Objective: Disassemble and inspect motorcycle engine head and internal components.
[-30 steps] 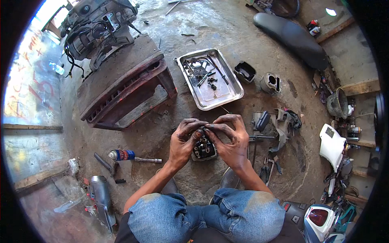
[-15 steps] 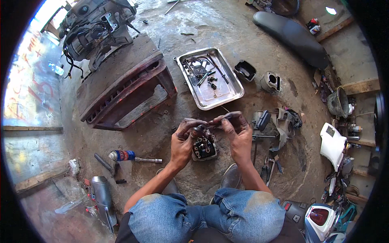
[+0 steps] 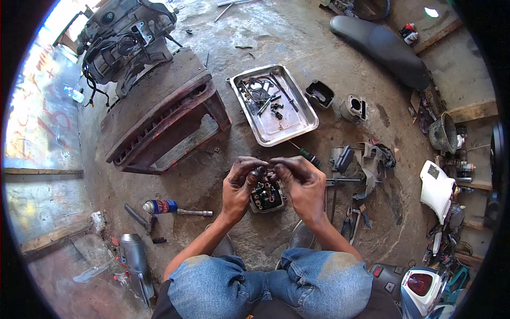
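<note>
My left hand [image 3: 241, 181], blackened at the fingers, is closed in a pinch on a small dark part [image 3: 258, 173] above a metal engine head [image 3: 265, 198] with a black, oily interior, which sits between my shoes. Facing it, my right hand [image 3: 303, 186] has its fingertips pinched together just beside the left ones, over the same engine head; what they hold is too small to make out. A green-handled screwdriver [image 3: 308, 157] lies on the floor behind my right hand.
Beyond lie a steel tray [image 3: 289, 133] of parts, a black cover [image 3: 319, 94] and a cylinder block [image 3: 352, 109]. An engine [image 3: 122, 40] rests on a worn stand [image 3: 164, 127]. A spray can [image 3: 159, 207] and socket tool lie left, pliers [image 3: 350, 223] and a white panel [image 3: 433, 189] right.
My right hand rose slightly, then came lower and back toward the left fingertips, uncovering the green screwdriver handle behind it. My left hand stayed nearly in place.
</note>
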The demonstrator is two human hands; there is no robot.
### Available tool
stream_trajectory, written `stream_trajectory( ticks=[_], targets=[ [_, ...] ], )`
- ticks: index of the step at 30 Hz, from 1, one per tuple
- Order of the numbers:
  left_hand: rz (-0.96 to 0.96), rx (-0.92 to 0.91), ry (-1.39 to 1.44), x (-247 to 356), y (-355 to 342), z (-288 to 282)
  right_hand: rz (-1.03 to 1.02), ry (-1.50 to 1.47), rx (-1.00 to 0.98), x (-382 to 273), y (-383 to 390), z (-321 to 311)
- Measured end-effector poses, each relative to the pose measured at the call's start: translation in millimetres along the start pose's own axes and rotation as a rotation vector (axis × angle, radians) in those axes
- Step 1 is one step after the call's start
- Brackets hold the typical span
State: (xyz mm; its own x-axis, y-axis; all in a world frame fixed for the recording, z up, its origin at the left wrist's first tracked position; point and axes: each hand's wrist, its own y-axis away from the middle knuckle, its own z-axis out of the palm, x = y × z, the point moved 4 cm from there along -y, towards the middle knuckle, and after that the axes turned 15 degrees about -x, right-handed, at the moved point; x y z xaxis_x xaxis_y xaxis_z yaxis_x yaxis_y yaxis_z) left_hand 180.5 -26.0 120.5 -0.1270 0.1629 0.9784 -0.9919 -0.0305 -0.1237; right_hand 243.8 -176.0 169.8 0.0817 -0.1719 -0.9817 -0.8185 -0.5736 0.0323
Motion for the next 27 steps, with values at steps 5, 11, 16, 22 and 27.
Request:
stream_trajectory(
  ticks=[5,11,16,22,27],
  targets=[
    [0.11,-0.082,-0.452,23.1,-3.6,-6.6,0.365,-0.759,-0.047,42.5,-1.1,16.4],
    [0.244,-0.217,-0.738,59.6,-6.6,2.5,0.432,-1.284,-0.069,60.3,-7.6,30.7],
    [0.224,-0.617,-1.117,58.8,-14.3,28.4,0.457,-1.427,-0.037,52.1,-14.9,46.3],
    [0.197,-0.529,-0.997,82.3,-21.4,30.3,0.289,-1.701,-0.08,71.8,-19.3,46.1],
    [0.136,-0.486,-1.029,52.4,-15.4,34.6,0.249,-1.642,-0.032,59.6,-18.8,41.4]
  ],
)
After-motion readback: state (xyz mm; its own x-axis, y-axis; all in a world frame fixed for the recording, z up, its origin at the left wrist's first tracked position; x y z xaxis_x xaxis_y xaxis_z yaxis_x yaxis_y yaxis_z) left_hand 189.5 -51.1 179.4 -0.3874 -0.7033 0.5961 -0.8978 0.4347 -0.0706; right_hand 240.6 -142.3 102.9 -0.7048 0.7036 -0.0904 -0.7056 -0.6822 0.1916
